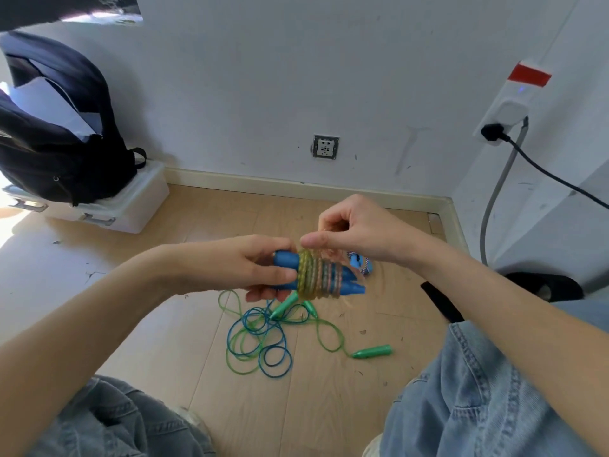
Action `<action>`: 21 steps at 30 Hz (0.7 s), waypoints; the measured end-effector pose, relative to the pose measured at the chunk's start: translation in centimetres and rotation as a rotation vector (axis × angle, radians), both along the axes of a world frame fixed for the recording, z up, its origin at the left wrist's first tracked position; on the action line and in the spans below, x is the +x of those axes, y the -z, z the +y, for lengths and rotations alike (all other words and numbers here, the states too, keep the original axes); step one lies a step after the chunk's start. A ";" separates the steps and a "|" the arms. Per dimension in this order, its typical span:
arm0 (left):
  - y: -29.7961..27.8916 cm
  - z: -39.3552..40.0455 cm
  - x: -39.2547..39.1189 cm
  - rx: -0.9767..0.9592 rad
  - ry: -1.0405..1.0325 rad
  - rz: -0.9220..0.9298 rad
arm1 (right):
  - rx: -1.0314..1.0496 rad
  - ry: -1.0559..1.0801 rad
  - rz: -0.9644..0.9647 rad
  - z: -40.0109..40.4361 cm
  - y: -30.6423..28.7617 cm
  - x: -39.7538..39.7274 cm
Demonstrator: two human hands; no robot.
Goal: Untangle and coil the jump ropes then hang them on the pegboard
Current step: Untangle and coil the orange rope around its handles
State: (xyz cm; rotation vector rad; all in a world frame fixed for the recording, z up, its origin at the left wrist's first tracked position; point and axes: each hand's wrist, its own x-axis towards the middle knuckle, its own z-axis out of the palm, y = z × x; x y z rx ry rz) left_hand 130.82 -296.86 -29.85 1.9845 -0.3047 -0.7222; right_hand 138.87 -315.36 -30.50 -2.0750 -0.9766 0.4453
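My left hand grips a pair of blue jump-rope handles held side by side. A yellowish translucent rope is wound in many turns around them. My right hand hovers just above the coil, pinching the blurred loose end of that rope. On the wooden floor below lies a tangled blue-and-green rope with green handles. A third rope with a blue handle peeks out behind the coil. No pegboard is in view.
A dark backpack sits on a white plastic box at the left wall. A wall socket is ahead. A power strip with a black cable hangs at the right. My denim-clad knees frame the floor.
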 end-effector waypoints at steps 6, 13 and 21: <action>-0.7 1.2 -0.2 -0.458 0.090 0.173 | 0.077 0.017 0.205 -0.2 -0.5 -0.1; 0.5 1.8 2.0 -0.801 -0.639 0.092 | 0.070 0.109 0.165 0.3 0.2 -0.2; 2.4 1.6 2.4 0.192 -0.645 -0.279 | -0.166 0.005 -0.314 0.2 0.3 0.0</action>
